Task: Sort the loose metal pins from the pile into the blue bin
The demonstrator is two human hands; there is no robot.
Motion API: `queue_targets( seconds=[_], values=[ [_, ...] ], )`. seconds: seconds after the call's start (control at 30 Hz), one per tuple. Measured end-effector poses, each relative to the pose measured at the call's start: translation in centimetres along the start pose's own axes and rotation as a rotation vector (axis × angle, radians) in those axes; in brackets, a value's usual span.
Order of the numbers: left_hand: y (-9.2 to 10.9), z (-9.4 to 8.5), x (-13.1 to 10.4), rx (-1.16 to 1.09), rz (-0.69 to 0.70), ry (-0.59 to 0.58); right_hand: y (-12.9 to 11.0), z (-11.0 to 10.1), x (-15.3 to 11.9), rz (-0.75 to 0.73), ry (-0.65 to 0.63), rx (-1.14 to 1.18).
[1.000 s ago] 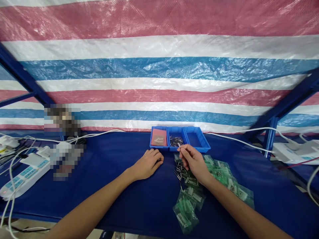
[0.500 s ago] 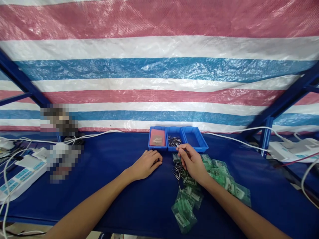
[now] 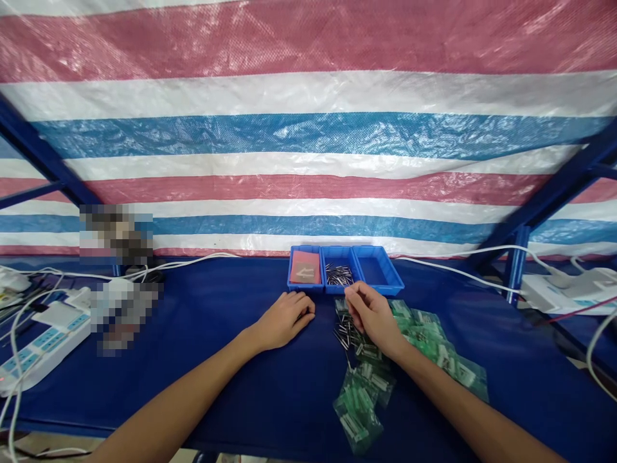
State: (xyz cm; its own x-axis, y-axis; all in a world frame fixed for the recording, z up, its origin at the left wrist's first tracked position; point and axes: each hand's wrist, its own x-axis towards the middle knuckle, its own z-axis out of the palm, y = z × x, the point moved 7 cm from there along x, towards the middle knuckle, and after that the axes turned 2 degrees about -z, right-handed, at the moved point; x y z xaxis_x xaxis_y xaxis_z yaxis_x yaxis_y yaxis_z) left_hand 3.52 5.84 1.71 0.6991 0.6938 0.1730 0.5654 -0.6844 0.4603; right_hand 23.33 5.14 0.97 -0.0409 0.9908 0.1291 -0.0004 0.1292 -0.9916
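Observation:
My left hand point(image 3: 285, 319) rests on the blue tabletop in front of the left bin, its fingers loosely bent with a gap at the thumb and nothing visible in them. My right hand point(image 3: 372, 317) hovers just before the middle blue bin point(image 3: 332, 289), thumb and fingertips pinched together. Whatever those fingertips hold, if anything, is hidden. Slim dark metal pins point(image 3: 340, 275) fill part of that bin. More loose metal pins point(image 3: 344, 335) lie under and left of my right hand, among small clear-green plastic packets point(image 3: 359, 411).
The left blue bin point(image 3: 290, 273) holds a pinkish-red piece point(image 3: 305, 260) with a small packet on it. Another blue bin point(image 3: 396, 281) stands at the right. More green packets point(image 3: 434, 347) lie beside my right forearm. White power strips point(image 3: 48, 347) and cables flank both sides; striped sheeting hangs behind.
A small shiny piece at my right fingertips is no longer visible there. My right hand has drawn slightly back from the middle bin. My left hand has stayed in place.

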Motion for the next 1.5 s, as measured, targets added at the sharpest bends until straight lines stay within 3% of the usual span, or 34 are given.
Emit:
queue_targets(
  seconds=[0.17,0.3,0.4,0.57,0.9,1.13,1.5],
  values=[
    [0.1,-0.1,0.0,-0.007,-0.004,0.008,0.5,-1.0,0.6,0.048,0.102,0.122],
    [0.3,-0.3,0.0,-0.005,0.01,0.011,0.4,-1.0,0.7,0.06,0.071,0.081],
    [0.3,-0.3,-0.1,0.0,0.02,0.015,-0.3,-0.7,0.3,-0.039,0.015,-0.147],
    [0.1,0.1,-0.2,0.019,0.035,0.014,-1.5,1.1,-0.8,-0.342,-0.155,-0.728],
    [-0.1,0.2,0.0,0.018,0.02,0.023,-1.3,2.7,-1.3,-0.568,-0.321,-1.17],
    [0.0,0.0,-0.1,-0.011,0.025,0.021,-1.0,2.6,-1.3,-0.582,-0.336,-1.25],
    [0.2,0.0,-0.2,-0.023,0.054,0.026,-1.8,3.2,-1.7,-0.597,-0.386,-1.172]
  ],
)
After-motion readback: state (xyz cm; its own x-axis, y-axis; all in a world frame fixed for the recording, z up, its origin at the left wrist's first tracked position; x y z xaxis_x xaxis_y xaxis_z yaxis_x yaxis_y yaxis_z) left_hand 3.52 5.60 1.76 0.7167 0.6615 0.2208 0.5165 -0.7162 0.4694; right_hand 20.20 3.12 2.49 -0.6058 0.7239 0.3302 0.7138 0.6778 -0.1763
